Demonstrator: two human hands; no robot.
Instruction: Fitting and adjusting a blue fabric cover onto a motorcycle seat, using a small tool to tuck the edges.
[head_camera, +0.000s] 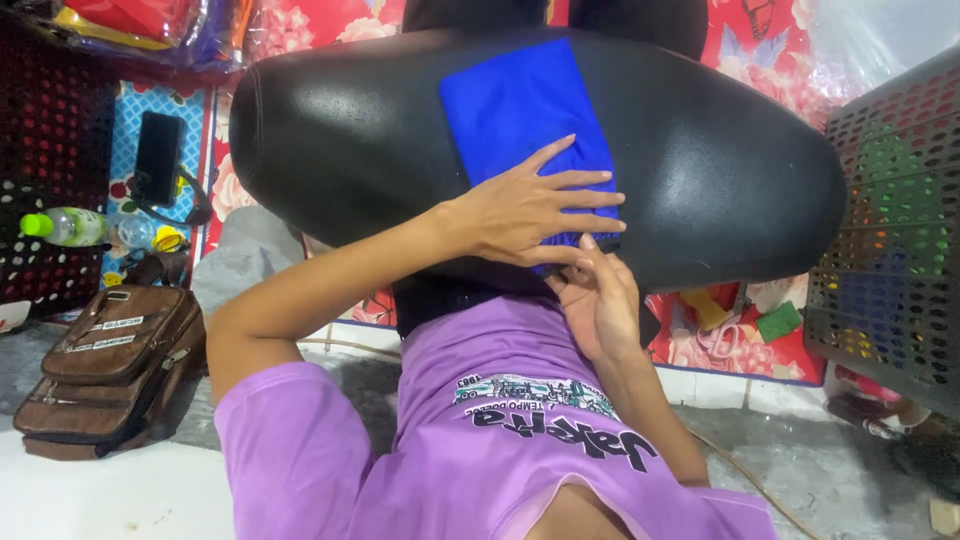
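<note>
Left hand (530, 212) lies open, fingers spread flat on the blue cloth (520, 110), which rests on the black padded seat (720, 170). Right hand (598, 300), just below, pinches the cloth's near edge; that edge is hidden beneath both hands. Seat's far end is cut off.

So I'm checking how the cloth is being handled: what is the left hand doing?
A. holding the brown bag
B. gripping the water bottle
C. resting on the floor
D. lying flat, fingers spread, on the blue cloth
D: the left hand lies palm down with fingers spread on the folded blue cloth, which sits on the black cushion.
</note>
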